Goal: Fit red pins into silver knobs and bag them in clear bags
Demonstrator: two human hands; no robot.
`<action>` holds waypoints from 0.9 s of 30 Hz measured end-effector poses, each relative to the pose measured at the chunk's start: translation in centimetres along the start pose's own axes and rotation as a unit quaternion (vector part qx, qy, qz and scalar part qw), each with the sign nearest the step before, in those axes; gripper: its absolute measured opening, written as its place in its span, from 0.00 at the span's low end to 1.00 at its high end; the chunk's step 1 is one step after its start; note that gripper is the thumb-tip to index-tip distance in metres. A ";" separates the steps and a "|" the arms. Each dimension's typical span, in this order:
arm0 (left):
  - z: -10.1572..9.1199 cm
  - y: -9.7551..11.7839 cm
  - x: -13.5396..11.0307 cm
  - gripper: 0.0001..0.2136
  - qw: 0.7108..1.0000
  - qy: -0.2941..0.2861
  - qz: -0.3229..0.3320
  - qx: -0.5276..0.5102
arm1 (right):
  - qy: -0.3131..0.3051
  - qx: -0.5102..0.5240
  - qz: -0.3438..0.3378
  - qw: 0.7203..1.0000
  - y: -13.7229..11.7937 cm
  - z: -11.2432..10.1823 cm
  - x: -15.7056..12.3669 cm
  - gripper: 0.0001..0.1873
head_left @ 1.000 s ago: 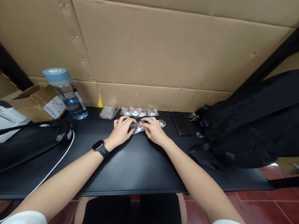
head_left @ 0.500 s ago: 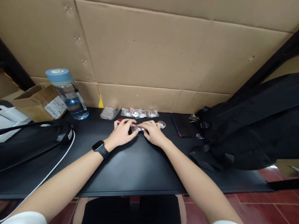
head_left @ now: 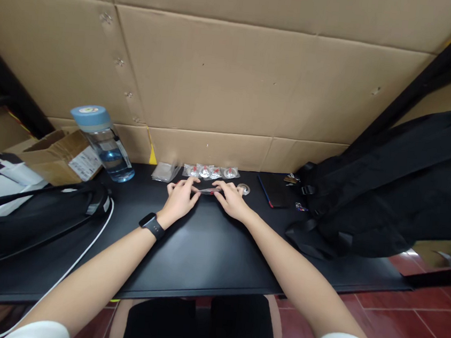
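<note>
My left hand (head_left: 180, 198), with a black watch on its wrist, and my right hand (head_left: 233, 200) face each other over the black table. Between them they pinch a small clear plastic bag (head_left: 207, 191) by its two ends. Some red shows at the bag, but its contents are too small to make out. Just beyond my right fingers lies a round silvery disc (head_left: 243, 189). Behind the hands is a row of several clear-bagged round pieces (head_left: 205, 171) with red marks. Left of that row sits a stack of flat clear bags (head_left: 163, 171).
A blue-capped water bottle (head_left: 107, 148) and an open cardboard box (head_left: 60, 154) stand left, near a black bag (head_left: 35, 219) and white cable. Right are a flat dark case (head_left: 274, 190), keys (head_left: 291, 179) and a black backpack (head_left: 393, 181). Cardboard (head_left: 235, 78) walls the back.
The plastic bag has turned from lying tilted under my fingers to being stretched flat between both hands. My left hand has shifted slightly left, so the gap between the hands is wider.
</note>
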State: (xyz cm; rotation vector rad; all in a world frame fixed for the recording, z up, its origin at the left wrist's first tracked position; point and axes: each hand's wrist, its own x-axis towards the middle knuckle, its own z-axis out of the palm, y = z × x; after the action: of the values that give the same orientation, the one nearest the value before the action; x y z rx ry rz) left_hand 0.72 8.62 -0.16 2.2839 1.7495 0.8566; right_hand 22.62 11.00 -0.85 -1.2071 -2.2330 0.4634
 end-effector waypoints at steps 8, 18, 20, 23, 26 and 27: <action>0.2 -0.3 0.1 0.16 1.000 0.007 -0.008 -0.021 | 0.049 0.015 0.025 0.998 0.2 0.5 0.3 0.18; -0.4 -0.2 0.1 0.18 0.999 -0.021 -0.026 -0.037 | 0.102 0.097 0.063 0.988 0.1 0.2 0.5 0.18; -0.6 -0.1 0.0 0.18 0.999 -0.021 -0.023 -0.039 | 0.112 0.099 0.080 0.986 0.2 -0.2 0.5 0.19; -0.9 -0.2 -0.1 0.18 0.999 -0.022 -0.016 -0.032 | 0.126 0.074 0.111 0.983 0.7 -1.3 0.8 0.19; -1.2 -0.4 -0.3 0.14 1.000 -0.027 0.001 -0.015 | 0.147 0.047 0.165 0.974 1.7 -2.9 1.7 0.20; -1.3 -0.4 -0.4 0.12 0.999 -0.032 0.009 -0.010 | 0.158 0.046 0.187 0.968 2.1 -3.3 2.2 0.19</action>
State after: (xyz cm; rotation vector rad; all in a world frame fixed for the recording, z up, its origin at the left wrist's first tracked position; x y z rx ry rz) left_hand -0.38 8.12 0.62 2.2920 1.6893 0.7907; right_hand 25.02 14.09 1.33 -1.5400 -1.7036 0.4721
